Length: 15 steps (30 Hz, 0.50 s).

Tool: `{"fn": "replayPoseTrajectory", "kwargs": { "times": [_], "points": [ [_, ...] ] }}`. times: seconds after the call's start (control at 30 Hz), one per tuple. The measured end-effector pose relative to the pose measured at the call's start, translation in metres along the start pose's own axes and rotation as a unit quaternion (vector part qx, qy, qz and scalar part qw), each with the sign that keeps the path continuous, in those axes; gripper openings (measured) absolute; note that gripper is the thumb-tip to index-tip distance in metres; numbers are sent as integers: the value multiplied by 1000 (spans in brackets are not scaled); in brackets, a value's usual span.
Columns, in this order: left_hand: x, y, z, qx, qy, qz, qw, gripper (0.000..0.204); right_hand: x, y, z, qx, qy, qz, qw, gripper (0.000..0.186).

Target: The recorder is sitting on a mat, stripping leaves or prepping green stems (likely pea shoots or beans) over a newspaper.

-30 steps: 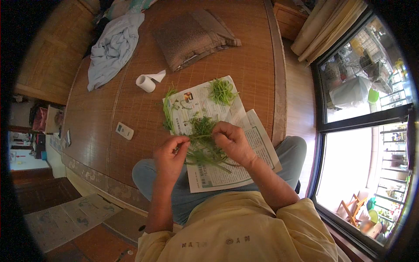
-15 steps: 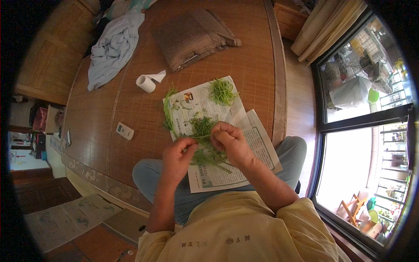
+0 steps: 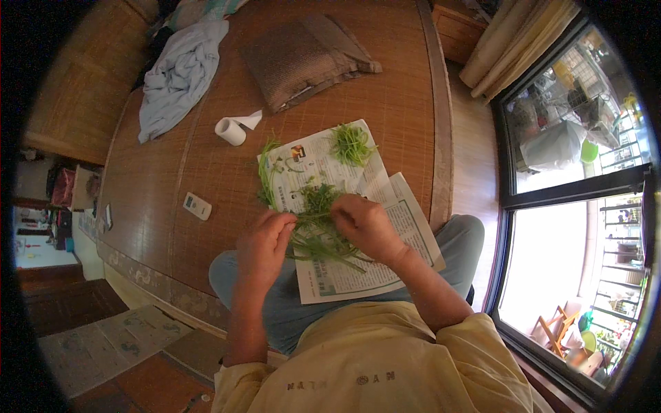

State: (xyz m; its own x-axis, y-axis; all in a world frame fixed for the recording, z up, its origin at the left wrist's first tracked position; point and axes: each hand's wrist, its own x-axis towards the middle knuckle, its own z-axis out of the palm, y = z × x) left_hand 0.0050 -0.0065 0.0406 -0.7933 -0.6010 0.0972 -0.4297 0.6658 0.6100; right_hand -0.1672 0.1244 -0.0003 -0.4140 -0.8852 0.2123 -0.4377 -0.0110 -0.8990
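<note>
Sheets of newspaper (image 3: 406, 224) lie spread in front of me and across my lap. Between my hands is a heap of leafy green vegetable stems (image 3: 323, 248), with darker leaves (image 3: 319, 198) at its far side. The fingers of my left hand (image 3: 265, 241) are pinched at the heap's left edge, on a thin green stem. My right hand (image 3: 368, 227) is curled closed at the right side, over the greens; its fingertips are partly hidden, but a stem runs into them. A bundle of trimmed stems (image 3: 352, 144) rests at the far right of the paper, and long loose stems (image 3: 267, 172) along its left edge.
Beyond the paper, on the brown woven mat (image 3: 227, 172), are a toilet roll (image 3: 230, 132), a white remote control (image 3: 197, 206), a brown pillow (image 3: 303, 62) and a crumpled light-blue cloth (image 3: 182, 76). A dark-framed glass door (image 3: 506, 199) stands at the right.
My left hand has shifted left and slightly down, widening the gap between the hands. My right hand has turned a little and stays over the greens. The piles on the paper look unchanged.
</note>
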Motion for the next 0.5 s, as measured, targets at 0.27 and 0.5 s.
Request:
{"fn": "replayPoseTrajectory", "kwargs": {
  "times": [0.27,0.5],
  "points": [
    [5,9,-5,23,9,57,998,11,-5,8,-1,96,-44,70,992,6],
    [-1,8,7,-50,-3,33,998,9,-6,10,4,379,-43,170,909,8]
  ]
}}
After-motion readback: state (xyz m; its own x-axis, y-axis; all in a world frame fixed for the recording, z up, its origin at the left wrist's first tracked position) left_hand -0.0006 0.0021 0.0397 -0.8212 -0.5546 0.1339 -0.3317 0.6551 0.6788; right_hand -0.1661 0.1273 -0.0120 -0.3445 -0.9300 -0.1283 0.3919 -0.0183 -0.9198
